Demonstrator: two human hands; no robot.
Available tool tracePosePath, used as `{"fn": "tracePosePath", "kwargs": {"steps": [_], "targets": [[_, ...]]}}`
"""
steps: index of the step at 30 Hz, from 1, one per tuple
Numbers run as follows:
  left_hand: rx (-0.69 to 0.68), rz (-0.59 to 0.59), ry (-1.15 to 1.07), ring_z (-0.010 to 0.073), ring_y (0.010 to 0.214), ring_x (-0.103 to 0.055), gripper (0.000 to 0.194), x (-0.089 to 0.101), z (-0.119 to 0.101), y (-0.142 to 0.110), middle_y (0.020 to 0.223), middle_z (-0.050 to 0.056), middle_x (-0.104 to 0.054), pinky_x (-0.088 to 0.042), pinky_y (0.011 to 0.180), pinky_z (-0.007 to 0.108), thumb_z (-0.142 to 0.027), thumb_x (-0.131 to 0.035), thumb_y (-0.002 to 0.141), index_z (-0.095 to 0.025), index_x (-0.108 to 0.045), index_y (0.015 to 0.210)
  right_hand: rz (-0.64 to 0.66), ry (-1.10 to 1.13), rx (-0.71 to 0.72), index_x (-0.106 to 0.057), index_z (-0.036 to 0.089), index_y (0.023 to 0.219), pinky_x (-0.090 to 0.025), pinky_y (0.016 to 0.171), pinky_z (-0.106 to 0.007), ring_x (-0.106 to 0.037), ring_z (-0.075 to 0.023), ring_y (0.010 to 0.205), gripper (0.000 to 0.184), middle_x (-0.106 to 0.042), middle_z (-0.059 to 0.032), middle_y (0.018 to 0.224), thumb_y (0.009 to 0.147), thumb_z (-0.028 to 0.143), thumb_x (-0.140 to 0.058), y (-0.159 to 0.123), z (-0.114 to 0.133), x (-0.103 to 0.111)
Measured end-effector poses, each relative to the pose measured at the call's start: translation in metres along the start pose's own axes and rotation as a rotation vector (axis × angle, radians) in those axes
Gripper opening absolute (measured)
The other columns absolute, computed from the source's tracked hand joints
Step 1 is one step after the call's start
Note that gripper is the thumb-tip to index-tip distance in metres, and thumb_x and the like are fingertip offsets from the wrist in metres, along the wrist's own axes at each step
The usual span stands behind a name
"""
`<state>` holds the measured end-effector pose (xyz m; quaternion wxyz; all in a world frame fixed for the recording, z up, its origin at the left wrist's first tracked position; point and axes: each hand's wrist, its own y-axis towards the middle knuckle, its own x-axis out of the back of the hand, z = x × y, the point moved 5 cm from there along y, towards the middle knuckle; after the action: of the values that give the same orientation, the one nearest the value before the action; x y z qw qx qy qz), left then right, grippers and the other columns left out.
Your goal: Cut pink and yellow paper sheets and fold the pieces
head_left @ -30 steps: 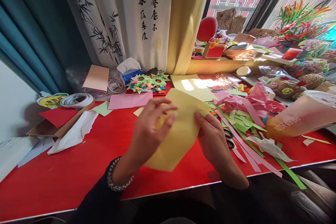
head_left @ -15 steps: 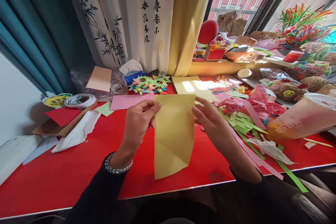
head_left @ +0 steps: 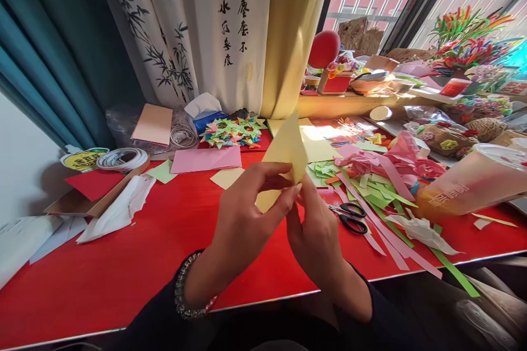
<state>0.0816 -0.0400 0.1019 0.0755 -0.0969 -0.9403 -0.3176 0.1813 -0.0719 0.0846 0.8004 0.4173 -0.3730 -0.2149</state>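
Note:
A folded sheet of yellow paper [head_left: 286,148] stands edge-on above the red table [head_left: 123,269], its point tilted up and away from me. My left hand [head_left: 242,219] pinches its lower part with thumb and fingers closed. My right hand [head_left: 315,230] grips the same lower part from the right, fingers pressed together against the left hand. A beaded bracelet [head_left: 183,299] sits on my left wrist.
Black-handled scissors [head_left: 349,216] lie right of my hands among pink and green paper strips [head_left: 379,186]. A tilted plastic cup [head_left: 469,181] stands at right. A pile of folded coloured pieces [head_left: 233,131], pink paper [head_left: 206,159] and tape rolls [head_left: 121,158] lie behind.
The yellow sheet, held wide and flat by its top corners half a second ago, is now turned edge-on and pointed upward. Both hands have come together at its lower part.

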Motion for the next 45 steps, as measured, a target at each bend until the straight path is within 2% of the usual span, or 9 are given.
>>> {"fn": "tracePosePath", "kwargs": {"steps": [4,7,11,15,22,26,32,42,45], "targets": [[-0.183,0.098,0.187,0.0140,0.092,-0.063,0.025,0.005,-0.007,0.014,0.112,0.007,-0.061,-0.054,0.078,0.025,-0.021,-0.059,0.085,-0.018,-0.057,0.110,0.069,0.040,-0.122,-0.054,0.015,0.098,-0.052,0.057,-0.026,-0.066,-0.0169,0.073,0.018,-0.069,-0.0078,0.085,0.090,0.007,-0.039,0.013,-0.015,0.012],[-0.415,0.070,0.477,0.0191,0.102,-0.058,0.037,0.014,-0.025,0.028,0.127,0.008,-0.055,-0.049,0.084,0.032,-0.021,-0.061,0.084,-0.023,-0.053,0.120,0.292,0.142,-0.136,-0.054,0.018,0.095,-0.045,0.053,-0.023,-0.060,-0.0123,0.064,0.018,-0.065,-0.0013,0.079,0.092,0.009,-0.039,0.022,-0.019,0.019],[-0.527,0.237,0.627,0.0207,0.090,-0.057,0.019,0.013,-0.042,0.041,0.096,0.002,-0.069,-0.045,0.079,0.035,-0.026,-0.062,0.084,-0.025,-0.065,0.102,0.556,0.162,-0.059,-0.052,0.020,0.091,-0.038,0.051,-0.021,-0.051,-0.0100,0.059,0.016,-0.058,0.0026,0.071,0.092,0.010,-0.039,0.028,-0.016,0.030],[-0.374,0.271,0.528,0.0167,0.072,-0.056,0.007,0.017,-0.043,0.047,0.072,0.000,-0.067,-0.042,0.070,0.029,-0.022,-0.064,0.080,-0.025,-0.071,0.080,0.659,0.171,-0.133,-0.053,0.022,0.090,-0.036,0.050,-0.021,-0.051,-0.0101,0.059,0.014,-0.058,0.0029,0.070,0.093,0.017,-0.040,0.028,-0.017,0.033],[0.082,-0.018,0.256,0.0164,0.064,-0.057,0.009,0.052,0.009,0.051,0.068,0.001,-0.067,-0.039,0.055,0.026,-0.033,-0.071,0.072,-0.025,-0.074,0.072,0.831,0.273,-0.489,-0.062,0.023,0.091,-0.037,0.045,-0.024,-0.056,-0.0142,0.059,0.021,-0.063,-0.0002,0.071,0.088,0.041,-0.051,0.006,-0.052,0.028],[0.285,-0.179,0.126,0.0167,0.069,-0.057,0.011,0.080,0.045,0.039,0.072,0.001,-0.069,-0.043,0.058,0.025,-0.032,-0.076,0.066,-0.025,-0.074,0.073,0.744,0.457,-0.699,-0.066,0.021,0.077,-0.041,0.048,-0.025,-0.056,-0.0146,0.059,0.025,-0.063,-0.0014,0.067,0.082,0.044,-0.059,-0.003,-0.078,0.034],[0.516,-0.310,0.014,0.0151,0.068,-0.058,0.015,0.098,0.066,-0.003,0.074,0.001,-0.070,-0.045,0.052,0.021,-0.032,-0.079,0.060,-0.024,-0.074,0.072,0.376,0.732,-0.881,-0.069,0.022,0.072,-0.049,0.063,-0.024,-0.060,-0.0128,0.068,0.018,-0.066,0.0004,0.072,0.075,0.039,-0.070,-0.018,-0.095,0.027],[0.662,-0.401,-0.002,0.0098,0.050,-0.050,0.023,0.109,0.073,-0.045,0.066,0.000,-0.067,-0.038,0.040,0.019,-0.036,-0.082,0.055,-0.025,-0.074,0.072,0.260,0.774,-0.882,-0.072,0.021,0.088,-0.051,0.067,-0.028,-0.060,-0.0147,0.069,0.022,-0.068,-0.0025,0.079,0.079,0.040,-0.065,-0.035,-0.089,0.016],[0.619,-0.276,0.149,0.0158,0.064,-0.060,0.022,0.113,0.074,-0.045,0.076,0.002,-0.071,-0.045,0.050,0.022,-0.041,-0.078,0.061,-0.026,-0.073,0.076,0.266,0.669,-0.826,-0.071,0.021,0.091,-0.051,0.068,-0.030,-0.061,-0.0179,0.075,0.025,-0.068,-0.0035,0.081,0.079,0.042,-0.063,-0.033,-0.090,0.018]]}}
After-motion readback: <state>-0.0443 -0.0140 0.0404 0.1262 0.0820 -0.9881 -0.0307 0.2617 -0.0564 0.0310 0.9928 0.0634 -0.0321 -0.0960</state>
